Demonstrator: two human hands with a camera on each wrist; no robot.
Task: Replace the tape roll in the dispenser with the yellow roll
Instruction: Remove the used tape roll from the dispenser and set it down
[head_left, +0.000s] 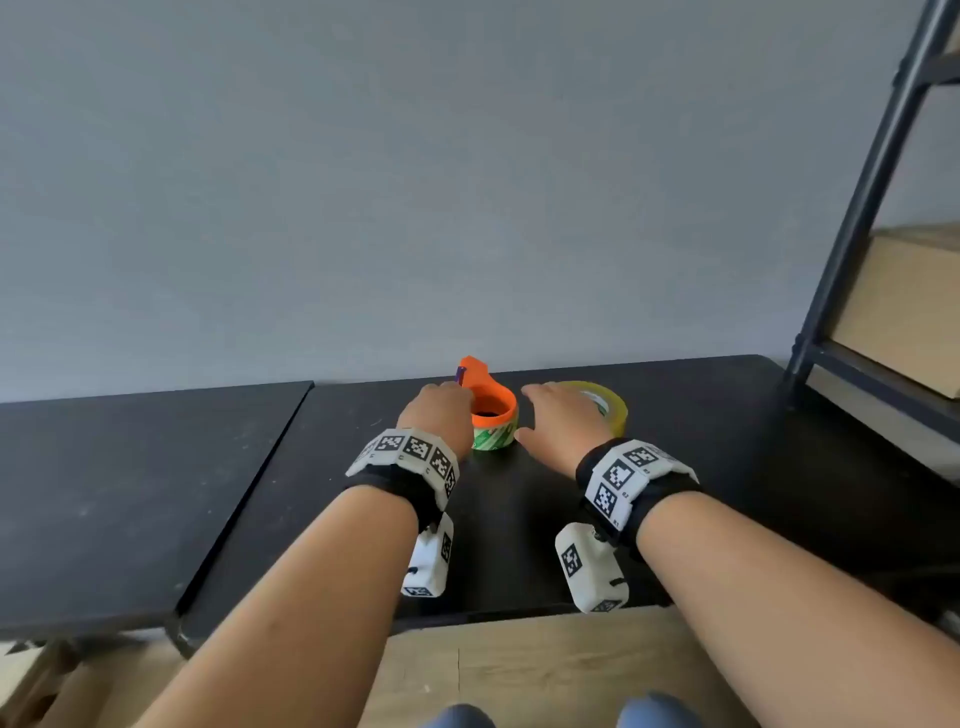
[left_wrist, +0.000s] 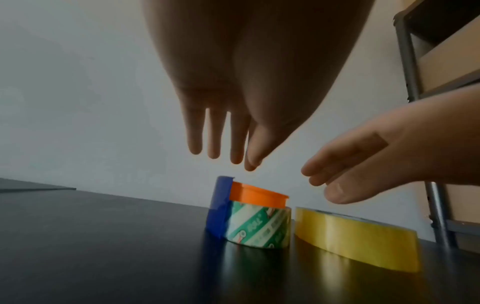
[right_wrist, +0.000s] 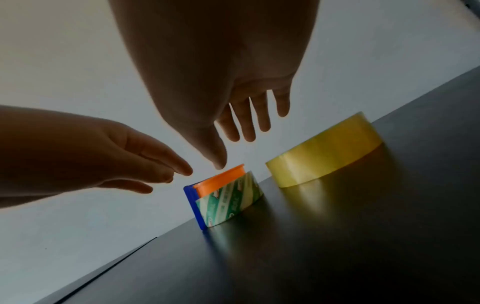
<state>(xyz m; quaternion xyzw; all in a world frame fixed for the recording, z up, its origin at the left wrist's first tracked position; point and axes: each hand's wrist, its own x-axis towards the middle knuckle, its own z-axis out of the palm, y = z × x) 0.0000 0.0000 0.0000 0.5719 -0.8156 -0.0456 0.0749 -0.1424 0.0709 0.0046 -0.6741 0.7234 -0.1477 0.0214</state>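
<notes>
From the head view, I have both hands over the black worktop (head_left: 519, 519). My left hand (head_left: 439, 415) sits above the orange dispenser (head_left: 491, 400), which still carries the green-and-white roll (head_left: 493, 436); my right hand (head_left: 563, 421) is above the yellow roll (head_left: 613, 410), just beside it on the right. I judge this as the opening step: reaching in, nothing lifted yet.

The left wrist view shows my left fingers (left_wrist: 215, 133) straight and just clear of the dispenser's rim, grip released, holding nothing.

The right wrist view shows my right fingers (right_wrist: 249, 121) spread and loose above the dispenser and yellow roll, grip also released. Next, I'd steady the dispenser with 1 hand and pull the old roll off.
</notes>
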